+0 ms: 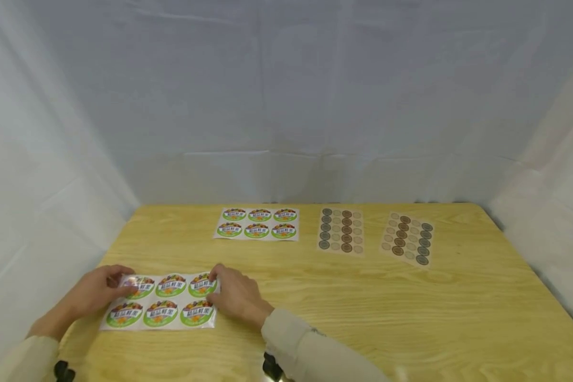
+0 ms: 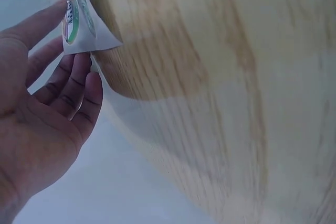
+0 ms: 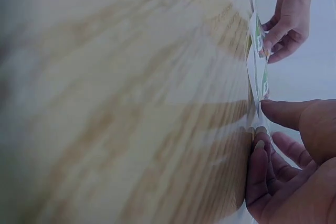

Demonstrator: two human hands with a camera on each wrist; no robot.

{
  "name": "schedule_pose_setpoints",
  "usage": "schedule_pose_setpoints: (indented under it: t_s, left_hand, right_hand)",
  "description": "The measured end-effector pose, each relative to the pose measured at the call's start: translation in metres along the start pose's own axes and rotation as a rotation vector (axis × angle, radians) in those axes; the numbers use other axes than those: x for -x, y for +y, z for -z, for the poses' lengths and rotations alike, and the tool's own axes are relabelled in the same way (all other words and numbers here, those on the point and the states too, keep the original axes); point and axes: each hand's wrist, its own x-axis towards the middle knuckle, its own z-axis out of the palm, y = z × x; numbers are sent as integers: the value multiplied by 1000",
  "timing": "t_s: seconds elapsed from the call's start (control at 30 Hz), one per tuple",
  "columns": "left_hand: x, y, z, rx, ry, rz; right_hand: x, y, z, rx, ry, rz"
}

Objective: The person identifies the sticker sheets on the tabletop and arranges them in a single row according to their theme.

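A white sheet of round fruit-label stickers (image 1: 160,314) lies at the front left, with green, red and purple prints in two rows. At its left edge my left hand (image 1: 94,291) pinches the sheet, thumb on the printed face and fingers behind, as the left wrist view shows the sheet's corner (image 2: 100,43) lifted off the wood. My right hand (image 1: 239,294) grips the right edge between thumb and fingers. In the right wrist view the sheet (image 3: 256,69) is seen nearly edge-on, between both hands.
The wooden table (image 1: 363,318) has a second fruit-sticker sheet (image 1: 257,223) at the back middle. To its right lie a sheet of small round brown and grey stickers (image 1: 340,232) and a similar, slanted sheet (image 1: 407,239). White cloth (image 1: 286,106) hangs around the table.
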Motion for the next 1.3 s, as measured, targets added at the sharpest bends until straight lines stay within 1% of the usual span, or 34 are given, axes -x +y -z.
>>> schedule_pose_setpoints:
  t_s: [0.13, 0.4, 0.6, 0.73, 0.87, 0.97, 1.03, 1.1, 1.2, 1.3]
  left_hand:
    - [-2, 0, 3, -10, -11, 13]
    - [-4, -8, 1, -42, 38, -13]
    - [-2, -6, -2, -36, 53, -9]
    - [0, -3, -4, -88, 76, -6]
    - [-1, 3, -4, -149, 80, -19]
    - [-3, 9, -3, -181, 71, -25]
    - [-5, 13, -3, -228, 64, -21]
    - [-6, 16, -2, -288, 53, -5]
    - [-4, 19, -1, -375, 37, 14]
    - [0, 21, -1, -413, 46, 14]
  right_hand:
    - [-2, -2, 1, 15, -19, -4]
    - [-3, -4, 1, 61, -37, -3]
    - [-1, -6, 0, 118, -70, -5]
    - [2, -6, 1, 126, -78, -7]
    - [3, -5, 3, 118, -85, -3]
    - [4, -4, 6, 95, -100, -2]
    - [4, -2, 9, 69, -117, 3]
    - [5, 1, 12, 26, -143, 17]
    - [7, 7, 18, -49, -179, 47]
    - [13, 12, 27, -135, -209, 60]
